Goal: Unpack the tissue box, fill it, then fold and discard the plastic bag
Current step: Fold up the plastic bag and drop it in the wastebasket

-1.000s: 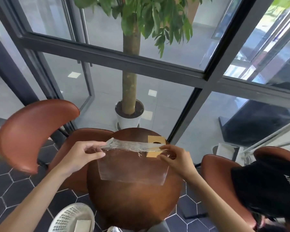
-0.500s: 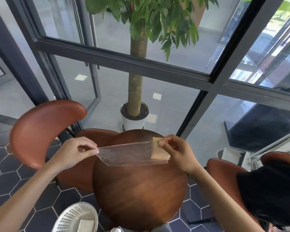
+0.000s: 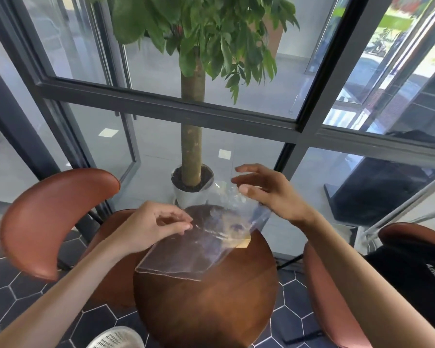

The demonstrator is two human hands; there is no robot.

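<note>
A clear plastic bag point(image 3: 186, 249) hangs tilted just above the round wooden table point(image 3: 211, 310). My left hand point(image 3: 156, 224) pinches its left edge between thumb and fingertips. My right hand point(image 3: 269, 194) hovers at the bag's raised upper right corner. Its fingers are spread, and the thumb is against the film without a clear pinch. A tan cardboard piece point(image 3: 244, 244) lies on the table behind the bag, and only one corner of it shows.
A white mesh basket point(image 3: 116, 337) stands on the floor at the bottom edge. A brown chair point(image 3: 55, 219) is on the left. Another chair point(image 3: 322, 292) on the right carries a black garment point(image 3: 412, 272). A potted tree point(image 3: 192, 187) stands behind the window frame.
The bag was held stretched flat between both hands. Now its right end is lifted and swung toward the left, my right hand's fingers have opened, and the near edge hangs lower.
</note>
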